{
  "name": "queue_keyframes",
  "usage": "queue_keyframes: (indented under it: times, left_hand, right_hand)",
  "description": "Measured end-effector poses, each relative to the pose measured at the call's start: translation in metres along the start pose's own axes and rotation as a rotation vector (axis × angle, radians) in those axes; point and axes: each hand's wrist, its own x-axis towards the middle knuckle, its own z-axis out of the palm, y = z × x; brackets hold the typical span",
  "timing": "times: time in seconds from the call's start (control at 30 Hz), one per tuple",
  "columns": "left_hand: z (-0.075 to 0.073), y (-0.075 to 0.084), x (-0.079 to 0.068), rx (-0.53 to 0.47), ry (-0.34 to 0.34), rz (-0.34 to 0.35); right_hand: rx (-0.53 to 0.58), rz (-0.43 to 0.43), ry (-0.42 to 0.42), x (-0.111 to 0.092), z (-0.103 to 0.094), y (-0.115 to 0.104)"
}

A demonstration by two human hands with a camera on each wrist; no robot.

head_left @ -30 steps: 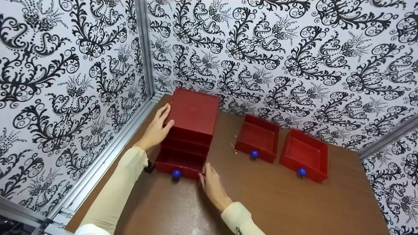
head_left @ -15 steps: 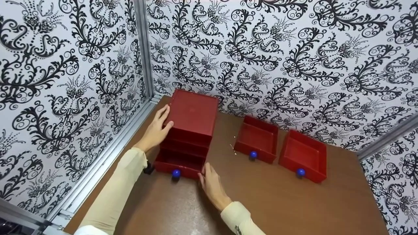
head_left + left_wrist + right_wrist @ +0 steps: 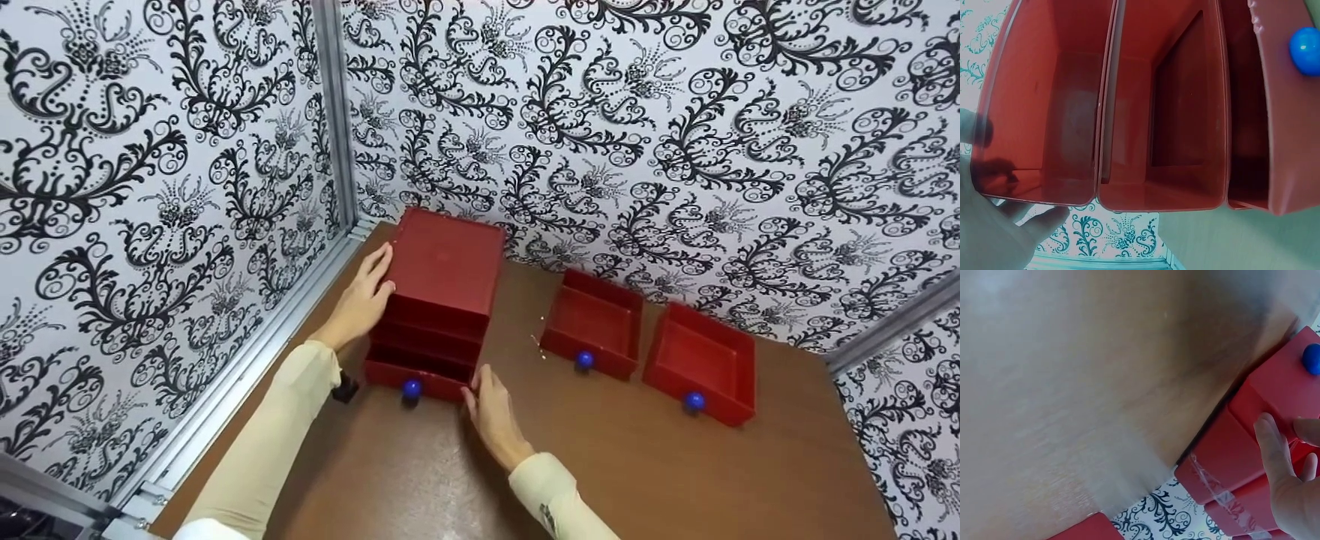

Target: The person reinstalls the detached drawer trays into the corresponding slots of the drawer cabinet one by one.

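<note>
A red plastic drawer cabinet (image 3: 448,259) stands at the left of the table, its upper two slots without drawers. My left hand (image 3: 361,304) holds its upper left edge; in the left wrist view the thumb lies at the top and fingers (image 3: 1044,224) along the side. The lowest drawer (image 3: 442,387), with a round blue knob (image 3: 411,389), sits partly in the bottom slot. With thumb and fingers, my right hand (image 3: 495,412) grips this drawer's right front corner, seen close up in the right wrist view, where a finger (image 3: 1270,439) lies on its side wall.
Two more red drawers with blue knobs, a nearer-left one (image 3: 598,319) and a far-right one (image 3: 705,360), lie on the brown table (image 3: 675,480). Patterned walls (image 3: 637,135) and a metal frame rail (image 3: 247,375) enclose the back and left.
The lowest drawer has slid farther into the cabinet, and my right hand has moved inward with it. My left hand stays at the cabinet's upper left edge.
</note>
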Motion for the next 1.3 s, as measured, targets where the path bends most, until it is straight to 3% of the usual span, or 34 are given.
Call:
queue_keyframes:
  times: [0.2,0.43,0.67,1.0,1.3]
  left_hand:
    - [0.000,0.000,0.000,0.009,-0.001,-0.006]
    - [0.001,-0.001,0.003,0.028,0.007,0.011]
    - [0.002,0.000,0.004,0.031,0.011,0.010]
    - [0.002,-0.002,0.002,0.021,0.017,0.010]
    - [0.001,-0.002,0.003,-0.002,0.027,0.053]
  right_hand:
    - [0.025,0.071,-0.054,0.005,-0.001,0.006]
    - [-0.093,0.113,-0.078,0.013,-0.004,0.015]
    - [-0.120,0.143,-0.107,0.023,-0.005,0.018]
    - [-0.166,0.137,-0.123,0.027,-0.001,0.017]
    - [-0.171,0.110,-0.143,0.032,-0.002,0.020]
